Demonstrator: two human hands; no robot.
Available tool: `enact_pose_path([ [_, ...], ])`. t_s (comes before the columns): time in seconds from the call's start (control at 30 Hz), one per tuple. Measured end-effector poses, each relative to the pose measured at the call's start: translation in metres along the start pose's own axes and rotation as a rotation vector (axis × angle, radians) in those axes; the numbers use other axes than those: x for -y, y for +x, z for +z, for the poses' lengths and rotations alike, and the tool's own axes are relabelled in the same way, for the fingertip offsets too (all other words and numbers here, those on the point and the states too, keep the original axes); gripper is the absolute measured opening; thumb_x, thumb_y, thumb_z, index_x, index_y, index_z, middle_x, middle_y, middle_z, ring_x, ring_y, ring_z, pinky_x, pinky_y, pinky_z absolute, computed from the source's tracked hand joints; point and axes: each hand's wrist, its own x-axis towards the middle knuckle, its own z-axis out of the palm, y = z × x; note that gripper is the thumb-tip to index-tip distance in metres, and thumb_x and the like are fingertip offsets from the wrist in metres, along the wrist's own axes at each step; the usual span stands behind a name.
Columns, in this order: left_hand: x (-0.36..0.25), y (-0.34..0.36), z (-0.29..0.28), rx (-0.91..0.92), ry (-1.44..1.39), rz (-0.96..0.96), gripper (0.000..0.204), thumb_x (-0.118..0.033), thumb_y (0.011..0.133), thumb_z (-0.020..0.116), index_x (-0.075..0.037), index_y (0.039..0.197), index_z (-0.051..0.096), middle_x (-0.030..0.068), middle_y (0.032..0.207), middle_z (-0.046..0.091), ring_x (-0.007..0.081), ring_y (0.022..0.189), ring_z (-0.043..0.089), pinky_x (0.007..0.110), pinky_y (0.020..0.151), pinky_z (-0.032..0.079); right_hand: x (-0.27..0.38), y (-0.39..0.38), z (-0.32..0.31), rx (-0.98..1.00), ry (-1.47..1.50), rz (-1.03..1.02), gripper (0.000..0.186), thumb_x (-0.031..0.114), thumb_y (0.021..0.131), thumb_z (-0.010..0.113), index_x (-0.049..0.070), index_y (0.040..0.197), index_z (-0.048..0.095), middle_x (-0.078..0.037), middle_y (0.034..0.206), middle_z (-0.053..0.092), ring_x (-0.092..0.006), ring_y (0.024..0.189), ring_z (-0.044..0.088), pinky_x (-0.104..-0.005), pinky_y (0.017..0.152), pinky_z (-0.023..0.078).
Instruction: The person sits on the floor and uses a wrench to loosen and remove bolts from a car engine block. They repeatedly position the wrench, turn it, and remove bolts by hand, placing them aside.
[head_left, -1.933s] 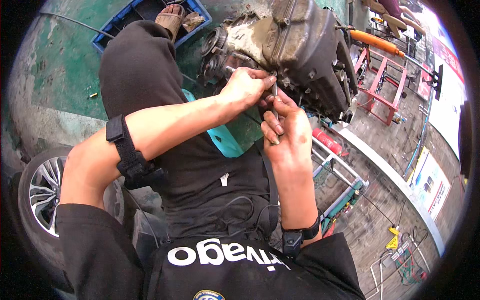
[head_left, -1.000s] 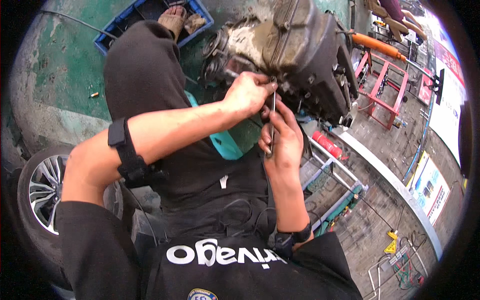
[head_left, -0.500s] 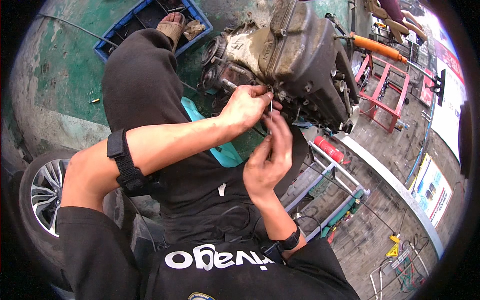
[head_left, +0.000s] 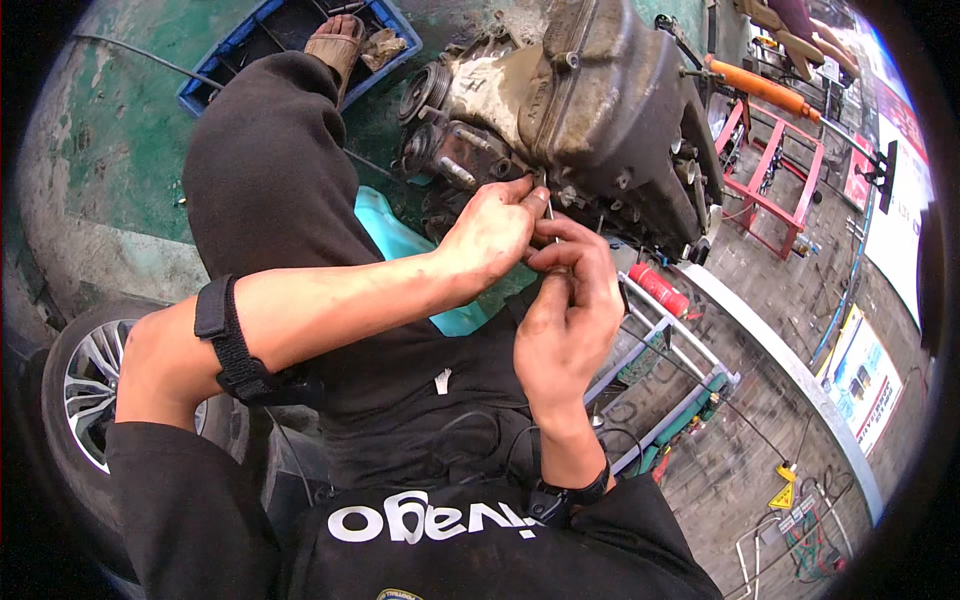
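A dirty engine (head_left: 625,105) with a brown-grey cover stands just beyond my hands. My left hand (head_left: 490,238) is closed in a pinch at the engine's near lower edge, on the upper part of a thin metal rod (head_left: 551,212). Below it, the fingers of my right hand (head_left: 575,310) are curled together around the rod's lower end. My fingers cover both ends of the rod, so its exact kind does not show. To the left of the hands, pulleys (head_left: 425,92) sit on the engine's side.
A turquoise plastic piece (head_left: 385,228) lies under my left forearm. Beyond my leg is a blue crate (head_left: 205,88). A wheel (head_left: 95,385) lies at the left. To the right are a red cylinder (head_left: 658,290), a metal frame (head_left: 665,440) and a red stand with an orange bar (head_left: 765,88).
My right hand has moved a little to the right, and its loose, blurred fingers have closed on the rod. The left hand keeps its pinch at the engine.
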Motion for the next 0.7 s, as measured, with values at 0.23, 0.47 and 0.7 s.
enact_pose_path([
  [0.23, 0.007, 0.002, -0.008, 0.102, -0.212, -0.072, 0.031, -0.026, 0.093, 0.045, 0.003, 0.101, 0.055, 0.0102, 0.087, 0.064, 0.0144, 0.076, 0.06, 0.026, 0.068, 0.049, 0.0, -0.012, 0.004, -0.036, 0.126, 0.072, 0.012, -0.012, 0.069, 0.038, -0.001, 0.07, 0.044, -0.016, 0.087, 0.059, -0.0312, 0.083, 0.057, -0.0359, 0.077, 0.045],
  [0.47, 0.005, 0.003, -0.008, 0.072, -0.239, -0.103, 0.029, -0.022, 0.092, 0.047, 0.005, 0.089, 0.058, 0.0114, 0.08, 0.063, 0.017, 0.07, 0.06, 0.027, 0.062, 0.05, 0.002, -0.018, 0.001, 0.054, 0.18, 0.104, 0.015, -0.012, 0.073, 0.036, 0.0, 0.071, 0.044, -0.014, 0.089, 0.059, -0.0216, 0.082, 0.056, -0.0285, 0.075, 0.043],
  [0.7, 0.0, 0.005, -0.005, 0.022, -0.301, -0.178, 0.026, -0.021, 0.089, 0.053, 0.004, 0.083, 0.06, 0.0106, 0.076, 0.062, 0.0152, 0.061, 0.058, 0.026, 0.051, 0.047, -0.002, -0.002, -0.02, 0.173, 0.192, 0.239, 0.017, -0.007, 0.086, 0.035, -0.002, 0.093, 0.049, -0.018, 0.114, 0.053, -0.0129, 0.073, 0.048, -0.0236, 0.064, 0.037],
])
